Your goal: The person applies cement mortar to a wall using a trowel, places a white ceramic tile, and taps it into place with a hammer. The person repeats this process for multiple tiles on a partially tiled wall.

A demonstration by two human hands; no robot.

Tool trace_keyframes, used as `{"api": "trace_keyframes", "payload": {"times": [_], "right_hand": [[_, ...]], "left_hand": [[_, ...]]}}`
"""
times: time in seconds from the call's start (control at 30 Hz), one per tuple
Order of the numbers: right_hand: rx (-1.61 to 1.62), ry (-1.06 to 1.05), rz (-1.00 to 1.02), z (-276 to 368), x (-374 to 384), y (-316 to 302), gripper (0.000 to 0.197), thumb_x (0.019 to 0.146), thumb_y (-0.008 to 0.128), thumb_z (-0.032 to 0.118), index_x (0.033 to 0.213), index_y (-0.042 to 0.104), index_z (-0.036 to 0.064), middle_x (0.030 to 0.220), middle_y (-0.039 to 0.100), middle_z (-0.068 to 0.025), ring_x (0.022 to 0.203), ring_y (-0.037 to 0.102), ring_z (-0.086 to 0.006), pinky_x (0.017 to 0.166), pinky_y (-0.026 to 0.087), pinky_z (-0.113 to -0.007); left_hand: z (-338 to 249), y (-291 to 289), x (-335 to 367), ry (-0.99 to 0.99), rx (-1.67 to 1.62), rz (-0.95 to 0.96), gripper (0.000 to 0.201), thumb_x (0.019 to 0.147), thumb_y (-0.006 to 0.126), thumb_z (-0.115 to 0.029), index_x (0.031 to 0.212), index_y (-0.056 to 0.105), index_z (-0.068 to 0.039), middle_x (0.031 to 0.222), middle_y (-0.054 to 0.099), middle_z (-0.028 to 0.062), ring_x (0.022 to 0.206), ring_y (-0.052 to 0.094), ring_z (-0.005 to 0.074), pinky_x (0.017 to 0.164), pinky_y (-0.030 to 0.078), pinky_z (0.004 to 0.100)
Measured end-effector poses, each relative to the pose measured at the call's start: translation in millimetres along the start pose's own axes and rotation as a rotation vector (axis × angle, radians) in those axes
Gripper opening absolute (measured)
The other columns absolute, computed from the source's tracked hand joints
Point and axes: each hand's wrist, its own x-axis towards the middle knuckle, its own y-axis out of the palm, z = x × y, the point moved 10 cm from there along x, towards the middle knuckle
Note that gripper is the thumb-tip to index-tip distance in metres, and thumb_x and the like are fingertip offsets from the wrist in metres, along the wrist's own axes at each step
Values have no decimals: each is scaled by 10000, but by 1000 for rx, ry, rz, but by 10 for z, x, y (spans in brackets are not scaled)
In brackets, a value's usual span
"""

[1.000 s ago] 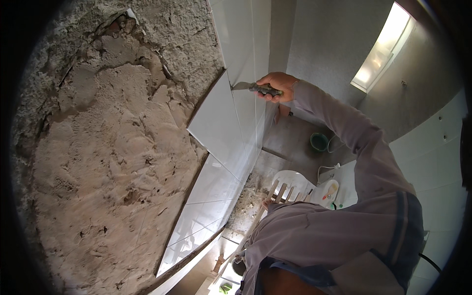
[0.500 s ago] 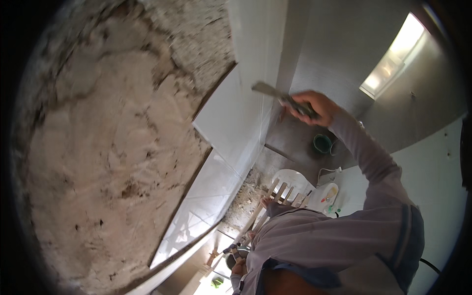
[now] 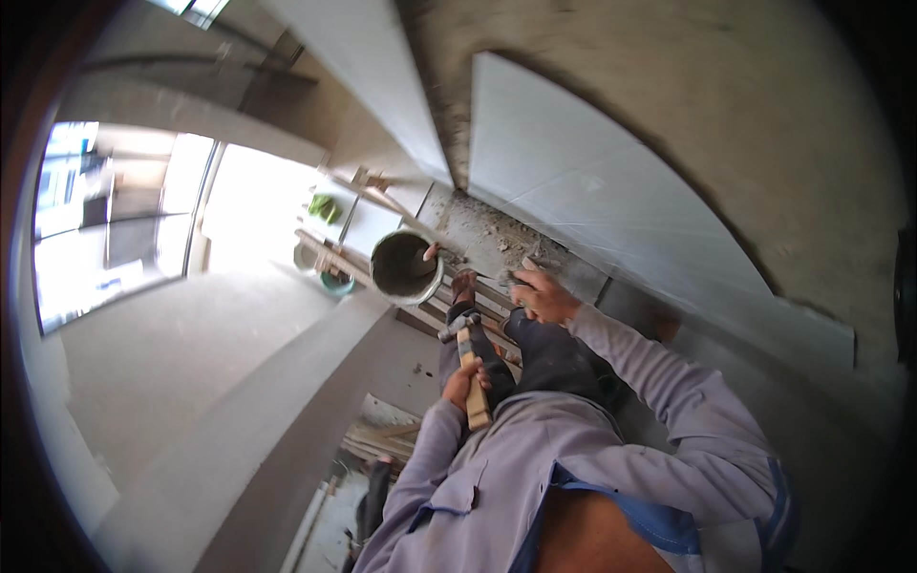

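My left hand [image 3: 464,384] is wrapped round the wooden handle of a hammer [image 3: 478,406], held in front of my waist with its metal head toward my feet. My right hand [image 3: 546,296] is closed round a scraper [image 3: 528,272], stretched out above my feet; the scraper's blade is blurred and partly hidden. Left of the right hand stands a round bucket [image 3: 380,288] with grey stuff inside and a tool [image 3: 426,260] leaning in it. Pale wall tiles [image 3: 592,181] run along the wall beyond my right hand.
Wooden slats [image 3: 487,298] lie under my feet. Rubble [image 3: 497,229] lies along the wall's foot. A green bag-like thing [image 3: 325,207] and a green bucket [image 3: 336,282] are farther left. A pale pillar or ledge [image 3: 258,420] rises at left, before a bright window [image 3: 124,210].
My view has swung from the bare wall patch down toward the bucket and my feet. The right hand, raised with the scraper before, is now low near the bucket. My left hand still holds the hammer.
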Motion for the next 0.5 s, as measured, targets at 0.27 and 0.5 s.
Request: {"api": "trace_keyframes", "payload": {"times": [0.27,0.5], "right_hand": [[-680,158,585,-1834,2690,1658,415,832,490,232,1159,543,-16,924,628,-168,725,619,-254,595,482,-373],[-1141,-141,355,-2856,4025,1879,332,886,475,273,1073,595,27,1127,606,-220,1010,609,-323,849,479,-467]], "left_hand": [[556,-225,43,160,-453,-26,109,931,552,-153,950,482,-72,712,444,-5,580,428,81,499,388,233],[274,-339,33,190,-526,-20,185,924,550,-135,1064,472,-42,712,447,15,545,416,92,476,388,241]]}}
